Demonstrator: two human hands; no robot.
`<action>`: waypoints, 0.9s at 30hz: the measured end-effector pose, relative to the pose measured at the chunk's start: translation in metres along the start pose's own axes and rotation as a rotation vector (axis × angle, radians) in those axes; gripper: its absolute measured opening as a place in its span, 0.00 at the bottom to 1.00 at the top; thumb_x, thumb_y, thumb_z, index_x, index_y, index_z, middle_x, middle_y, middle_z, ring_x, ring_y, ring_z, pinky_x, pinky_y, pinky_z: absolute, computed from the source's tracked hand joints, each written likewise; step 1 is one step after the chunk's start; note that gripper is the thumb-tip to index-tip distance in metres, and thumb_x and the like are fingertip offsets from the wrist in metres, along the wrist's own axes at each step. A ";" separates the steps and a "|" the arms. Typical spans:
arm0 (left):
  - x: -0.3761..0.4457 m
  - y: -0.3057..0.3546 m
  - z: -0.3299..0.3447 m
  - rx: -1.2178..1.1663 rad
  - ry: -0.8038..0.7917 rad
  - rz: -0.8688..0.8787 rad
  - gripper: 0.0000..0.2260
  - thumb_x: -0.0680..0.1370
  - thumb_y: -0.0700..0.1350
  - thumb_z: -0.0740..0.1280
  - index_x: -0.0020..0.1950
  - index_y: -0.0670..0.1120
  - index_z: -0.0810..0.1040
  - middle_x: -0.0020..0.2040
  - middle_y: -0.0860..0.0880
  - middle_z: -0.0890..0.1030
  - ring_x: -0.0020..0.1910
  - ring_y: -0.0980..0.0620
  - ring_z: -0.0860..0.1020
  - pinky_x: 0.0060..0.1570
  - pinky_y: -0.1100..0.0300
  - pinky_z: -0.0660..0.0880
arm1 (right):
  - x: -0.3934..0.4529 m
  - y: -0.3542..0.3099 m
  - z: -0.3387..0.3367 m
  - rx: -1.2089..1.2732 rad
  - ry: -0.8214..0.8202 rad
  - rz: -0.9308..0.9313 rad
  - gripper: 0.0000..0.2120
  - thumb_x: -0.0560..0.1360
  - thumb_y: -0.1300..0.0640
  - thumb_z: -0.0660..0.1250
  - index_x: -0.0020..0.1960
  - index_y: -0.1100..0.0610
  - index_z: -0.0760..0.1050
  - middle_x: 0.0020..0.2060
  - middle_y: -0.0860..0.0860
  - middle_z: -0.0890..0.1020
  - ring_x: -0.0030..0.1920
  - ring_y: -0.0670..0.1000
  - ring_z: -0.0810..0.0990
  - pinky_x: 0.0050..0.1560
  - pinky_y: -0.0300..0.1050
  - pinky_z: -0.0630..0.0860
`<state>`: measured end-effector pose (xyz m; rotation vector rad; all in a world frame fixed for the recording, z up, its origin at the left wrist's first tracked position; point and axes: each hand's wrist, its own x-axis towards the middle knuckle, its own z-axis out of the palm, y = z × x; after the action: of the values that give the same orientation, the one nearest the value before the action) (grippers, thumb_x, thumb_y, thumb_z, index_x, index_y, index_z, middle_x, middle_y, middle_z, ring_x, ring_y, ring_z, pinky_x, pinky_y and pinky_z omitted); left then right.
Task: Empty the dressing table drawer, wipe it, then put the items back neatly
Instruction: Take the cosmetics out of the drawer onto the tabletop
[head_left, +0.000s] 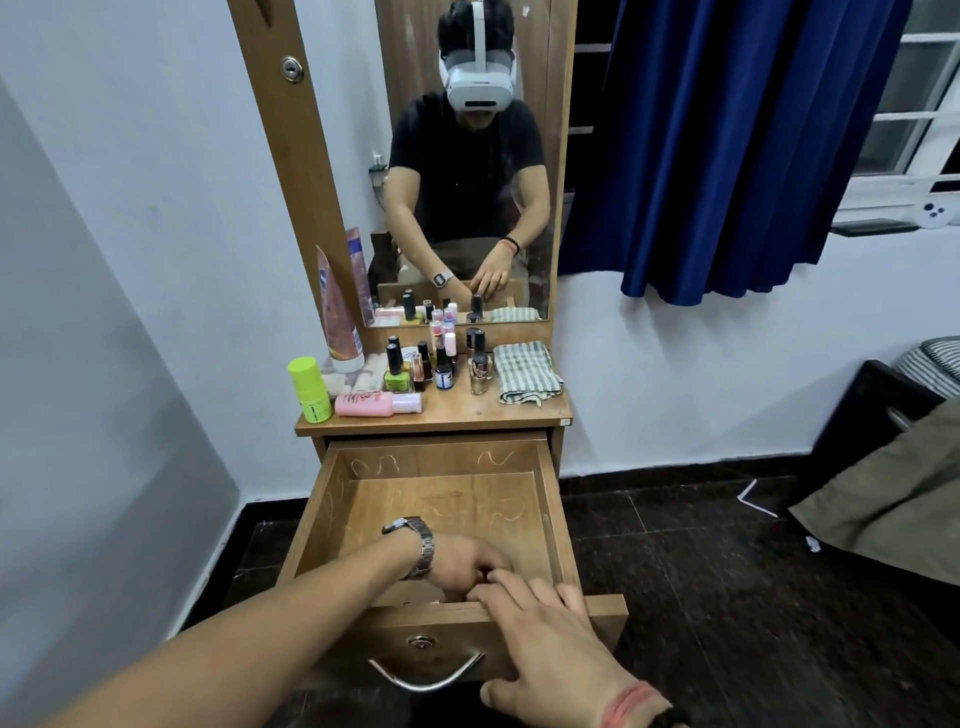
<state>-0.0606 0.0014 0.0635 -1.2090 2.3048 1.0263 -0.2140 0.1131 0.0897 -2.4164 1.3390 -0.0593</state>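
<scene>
Two hands at the front of an open drawer

The right hand is closest, lying flat over the front edge of the drawer with its fingers spread and holding nothing. The left hand, with a watch on its wrist, reaches down inside the front of the drawer with its fingers curled; I cannot tell if it holds anything. The two hands touch. The drawer is pulled out, and its wooden bottom looks bare. On the table top behind stand little bottles, a pink bottle lying down, a green tube and a folded striped cloth.
</scene>
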 end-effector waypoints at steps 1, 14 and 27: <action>-0.001 -0.001 -0.004 -0.024 0.046 0.016 0.15 0.77 0.35 0.62 0.63 0.46 0.75 0.56 0.47 0.77 0.49 0.53 0.73 0.49 0.61 0.72 | 0.000 0.000 0.000 0.002 0.002 0.000 0.37 0.70 0.43 0.68 0.73 0.45 0.56 0.73 0.44 0.57 0.71 0.50 0.59 0.67 0.48 0.53; -0.041 -0.023 -0.091 -0.520 0.848 0.118 0.19 0.77 0.39 0.67 0.65 0.54 0.69 0.52 0.46 0.76 0.39 0.49 0.80 0.37 0.60 0.79 | 0.000 0.001 0.002 -0.008 0.011 -0.011 0.37 0.70 0.43 0.68 0.74 0.44 0.55 0.75 0.45 0.55 0.71 0.50 0.58 0.67 0.48 0.52; -0.018 -0.029 -0.126 -0.198 1.312 -0.112 0.17 0.74 0.38 0.71 0.59 0.50 0.73 0.52 0.52 0.77 0.39 0.58 0.76 0.34 0.66 0.73 | 0.004 0.007 0.005 -0.046 0.059 -0.033 0.35 0.72 0.44 0.67 0.74 0.44 0.55 0.75 0.44 0.54 0.70 0.50 0.59 0.64 0.48 0.54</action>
<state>-0.0228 -0.0913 0.1472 -2.5970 2.9124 0.3846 -0.2162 0.1080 0.0822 -2.4934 1.3396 -0.1108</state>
